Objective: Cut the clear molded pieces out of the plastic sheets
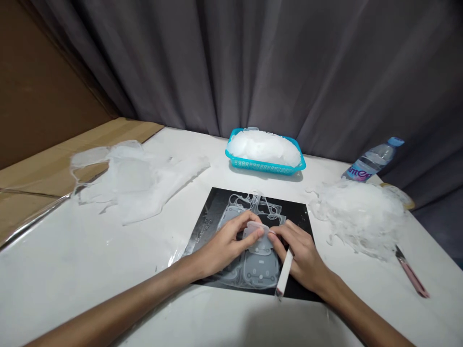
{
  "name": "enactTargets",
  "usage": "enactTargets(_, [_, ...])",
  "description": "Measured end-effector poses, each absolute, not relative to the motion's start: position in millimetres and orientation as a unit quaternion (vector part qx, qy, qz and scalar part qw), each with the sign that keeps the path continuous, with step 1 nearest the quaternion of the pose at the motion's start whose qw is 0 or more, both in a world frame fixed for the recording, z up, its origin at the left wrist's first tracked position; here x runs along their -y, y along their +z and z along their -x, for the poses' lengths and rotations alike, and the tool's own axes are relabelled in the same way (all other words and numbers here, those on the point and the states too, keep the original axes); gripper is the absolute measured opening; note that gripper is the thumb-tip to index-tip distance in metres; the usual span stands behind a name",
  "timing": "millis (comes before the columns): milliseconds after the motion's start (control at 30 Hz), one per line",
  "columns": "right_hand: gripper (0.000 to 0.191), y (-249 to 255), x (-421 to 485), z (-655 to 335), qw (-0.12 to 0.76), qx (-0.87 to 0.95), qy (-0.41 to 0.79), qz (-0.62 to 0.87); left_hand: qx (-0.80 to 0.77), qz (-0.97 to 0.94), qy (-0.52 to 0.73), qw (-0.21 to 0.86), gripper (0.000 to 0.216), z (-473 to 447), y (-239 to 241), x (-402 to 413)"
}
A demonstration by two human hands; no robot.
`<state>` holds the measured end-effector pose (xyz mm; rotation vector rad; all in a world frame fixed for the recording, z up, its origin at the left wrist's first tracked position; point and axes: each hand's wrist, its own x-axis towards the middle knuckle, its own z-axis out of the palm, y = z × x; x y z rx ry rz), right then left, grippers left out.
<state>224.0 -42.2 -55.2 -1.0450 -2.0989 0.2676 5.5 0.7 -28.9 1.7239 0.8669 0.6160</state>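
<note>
A small translucent silicone piece (258, 233) with a rounded rim is pinched between the thumb and fingers of my left hand (231, 241). My right hand (302, 248) is closed round a slim white-handled tool (284, 273), whose end points down toward me; its kind is unclear. The right thumb and forefinger also meet at the right edge of the small piece. Beneath both hands, a translucent moulded silicone sheet (260, 270) with rounded panels and thin looped strips lies on a black mat (302, 289).
A turquoise basket (267, 166) heaped with white translucent pieces stands at the back. Translucent scraps (137, 178) lie at left, and a tangled pile of trimmings (361, 214) at right. Behind that pile is a water bottle (374, 161); a pink utility knife (412, 274) lies near the right edge.
</note>
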Motion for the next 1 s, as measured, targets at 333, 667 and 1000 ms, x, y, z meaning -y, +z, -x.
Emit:
enactTargets(333, [0.010, -55.9, 41.3, -225.0, 0.396, 0.810, 0.130, 0.414, -0.363, -0.703, 0.289, 0.540, 0.023, -6.8, -32.1, -3.6])
enactTargets(667, [0.009, -52.1, 39.7, -225.7, 0.403, 0.795, 0.155, 0.426, -0.378, -0.702, 0.290, 0.530, 0.025, -7.9, -25.2, -2.2])
enactTargets(1000, [0.010, -53.0, 40.5, -225.7, 0.394, 0.791, 0.167, 0.436, -0.381, -0.694, 0.281, 0.542, 0.026, -6.7, -27.1, -1.8])
